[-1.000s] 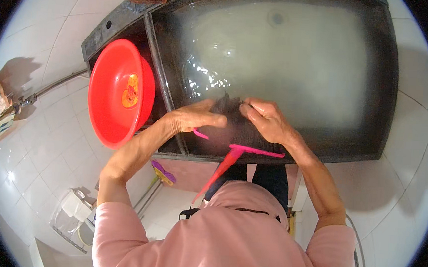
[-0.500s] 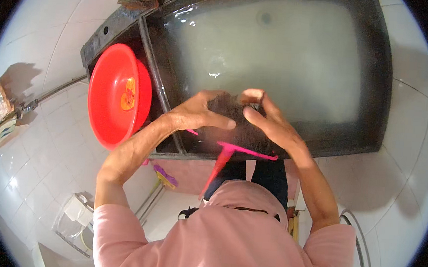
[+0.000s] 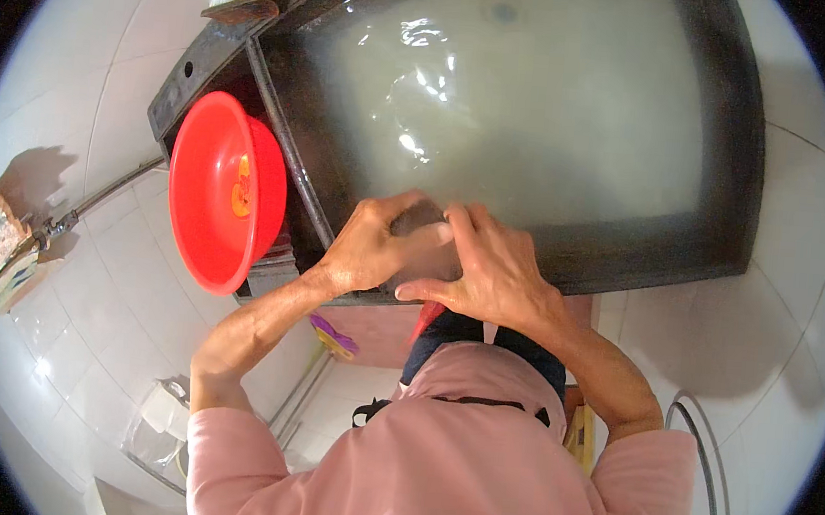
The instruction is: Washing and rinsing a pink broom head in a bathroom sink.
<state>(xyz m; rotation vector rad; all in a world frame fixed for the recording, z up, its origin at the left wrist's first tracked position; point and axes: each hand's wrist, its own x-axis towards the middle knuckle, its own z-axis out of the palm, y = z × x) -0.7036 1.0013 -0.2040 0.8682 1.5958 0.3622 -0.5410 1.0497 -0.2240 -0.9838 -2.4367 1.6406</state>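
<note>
A broom with dark bristles and a red handle (image 3: 426, 318) stands bristles up at the near rim of the dark sink (image 3: 583, 281). My left hand (image 3: 371, 245) curls around the bristles from the left, thumb stretched across them. From the right, my right hand (image 3: 496, 268) bends its fingers over the same bunch, its thumb lower down. Between the hands the bristles are blurred and mostly covered. The broom's pink head is hidden behind my hands. Cloudy water (image 3: 548, 104) fills the large basin beyond them.
A red plastic basin (image 3: 208, 195) with an orange patch inside sits tilted in the sink's narrow left compartment. A scrubbing brush (image 3: 242, 4) lies on the far left ledge. Below left is a purple and yellow item (image 3: 333, 338). A grey hose (image 3: 704, 460) hangs at the right.
My hands have come closer together over the bristles, and the right hand has moved lower. The pink broom head has gone from sight. Fresh ripples show on the water.
</note>
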